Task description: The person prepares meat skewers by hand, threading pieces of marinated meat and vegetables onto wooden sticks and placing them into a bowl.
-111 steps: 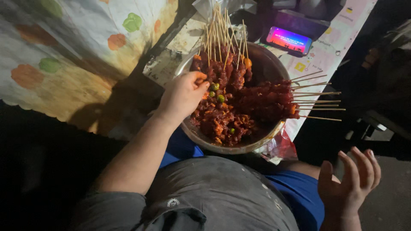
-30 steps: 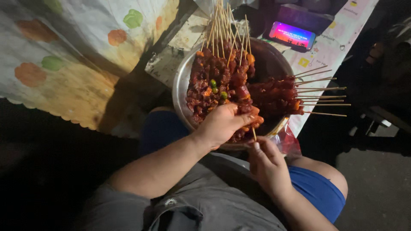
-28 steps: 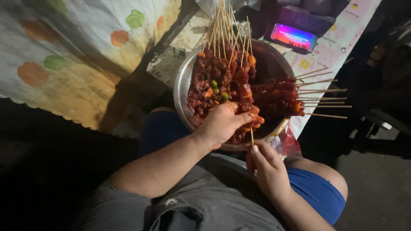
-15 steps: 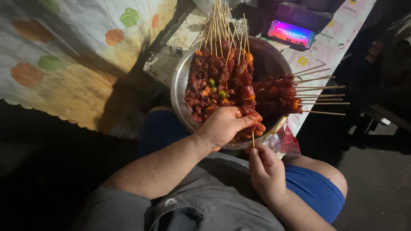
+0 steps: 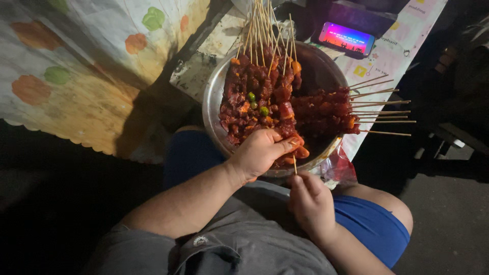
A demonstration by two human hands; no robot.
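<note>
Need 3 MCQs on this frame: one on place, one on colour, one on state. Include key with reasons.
1. Where does the lit phone lie?
A. beyond the metal bowl, on the patterned cloth
B. on the person's lap
C. inside the bowl

2. What colour are the shorts?
A. white
B. blue
C. yellow

3. What is the right hand doing?
A. lying flat on the knee
B. covering the phone
C. pinching the bare end of a skewer

Key: 1 A, its glowing screen sits past the bowl's far rim. 2 B, blue cloth covers both thighs. 3 C, its fingertips grip the stick while the left hand holds meat at the bowl's near edge.
</note>
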